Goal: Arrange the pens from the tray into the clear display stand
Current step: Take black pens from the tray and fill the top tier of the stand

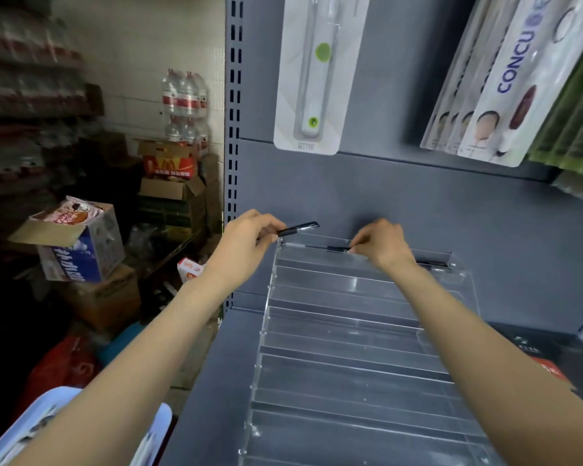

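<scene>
Right hand [382, 245] pinches a black pen [338, 249] down into the top row of the clear stand [350, 331], so we lay it flat along that groove while our left hand [246, 243] grips the next pen [298, 228] just above the stand's corner.

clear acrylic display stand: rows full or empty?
Mostly empty. The clear acrylic display stand shows black pens only in its top row, where the right hand is; the lower rows look bare.
</scene>
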